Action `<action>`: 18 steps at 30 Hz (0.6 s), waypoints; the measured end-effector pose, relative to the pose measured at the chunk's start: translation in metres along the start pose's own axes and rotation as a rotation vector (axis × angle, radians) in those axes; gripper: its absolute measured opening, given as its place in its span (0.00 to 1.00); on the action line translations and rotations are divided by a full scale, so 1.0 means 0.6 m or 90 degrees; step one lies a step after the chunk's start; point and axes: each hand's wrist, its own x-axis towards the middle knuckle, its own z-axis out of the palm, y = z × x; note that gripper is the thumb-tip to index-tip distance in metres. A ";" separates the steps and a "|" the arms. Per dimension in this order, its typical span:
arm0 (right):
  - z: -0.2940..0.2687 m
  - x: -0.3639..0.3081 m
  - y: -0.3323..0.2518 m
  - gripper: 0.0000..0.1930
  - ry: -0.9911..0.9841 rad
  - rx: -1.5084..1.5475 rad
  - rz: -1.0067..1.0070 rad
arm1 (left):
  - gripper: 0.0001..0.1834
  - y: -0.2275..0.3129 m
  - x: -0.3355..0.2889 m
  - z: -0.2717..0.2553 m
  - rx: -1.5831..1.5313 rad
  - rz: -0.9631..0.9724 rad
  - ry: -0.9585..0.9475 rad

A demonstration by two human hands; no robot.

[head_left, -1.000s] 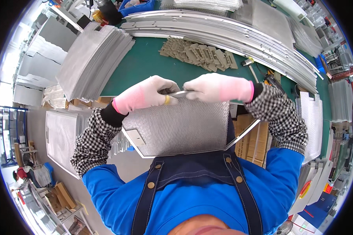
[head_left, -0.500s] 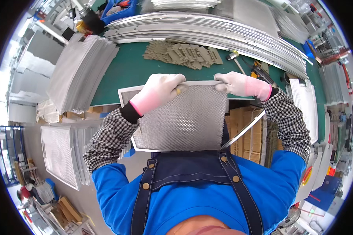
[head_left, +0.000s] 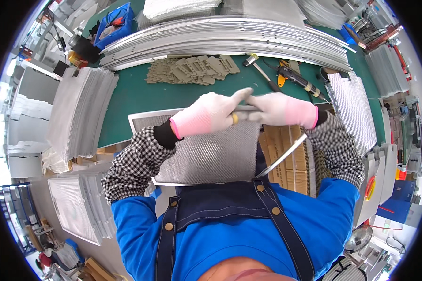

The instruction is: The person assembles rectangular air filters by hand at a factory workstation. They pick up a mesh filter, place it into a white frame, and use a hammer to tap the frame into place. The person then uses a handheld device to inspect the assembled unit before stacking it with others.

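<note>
A framed metal mesh panel point(head_left: 206, 157) leans tilted between the bench edge and my apron. Pale metal edging shows along its left and bottom sides. On its right, a thin metal frame strip point(head_left: 283, 157) slants away from the mesh, its lower end near the panel's bottom right corner. Both hands wear white gloves with pink cuffs. My left hand point(head_left: 213, 112) is closed at the top edge, its index finger reaching toward the other hand. My right hand point(head_left: 281, 110) meets it there, fingers bent over the same edge; the fingertips partly overlap and hide the edge.
On the green bench point(head_left: 136, 96) lie a pile of flat grey-beige pieces point(head_left: 192, 70), a hammer point(head_left: 262, 72) and a power screwdriver point(head_left: 300, 82). Long metal strips point(head_left: 225, 40) run behind them. Mesh stacks point(head_left: 79, 112) stand left, more mesh sheets point(head_left: 354, 110) right. Cardboard point(head_left: 283, 164) is below.
My left hand has slid right along the panel's top edge until it meets my right hand. The view has shifted, so the bench things appear farther left.
</note>
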 end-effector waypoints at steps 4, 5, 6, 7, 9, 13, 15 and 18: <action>0.016 -0.048 -0.063 0.13 0.182 0.014 -0.070 | 0.20 -0.093 -0.084 -0.019 -0.107 -0.247 -0.011; 0.036 -0.076 -0.054 0.15 -0.015 -0.096 -0.211 | 0.17 -0.113 -0.114 -0.018 -0.169 -0.284 0.062; 0.057 -0.086 -0.061 0.18 -0.291 0.240 0.039 | 0.15 -0.126 -0.152 -0.012 -0.227 -0.322 0.135; 0.081 -0.082 -0.088 0.24 -0.351 0.229 0.102 | 0.14 -0.138 -0.179 -0.016 -0.290 -0.349 0.207; 0.172 -0.061 -0.074 0.26 -0.148 0.287 0.082 | 0.15 -0.156 -0.216 -0.036 -0.189 -0.266 0.360; 0.152 0.033 -0.065 0.23 0.436 0.508 0.077 | 0.18 -0.072 -0.204 -0.138 -0.146 -0.286 0.636; 0.043 0.052 -0.094 0.20 0.669 0.404 0.015 | 0.18 -0.025 -0.182 -0.150 -0.211 -0.175 0.791; -0.036 0.048 -0.116 0.11 0.909 0.471 -0.181 | 0.17 -0.016 -0.151 -0.147 -0.147 -0.051 0.930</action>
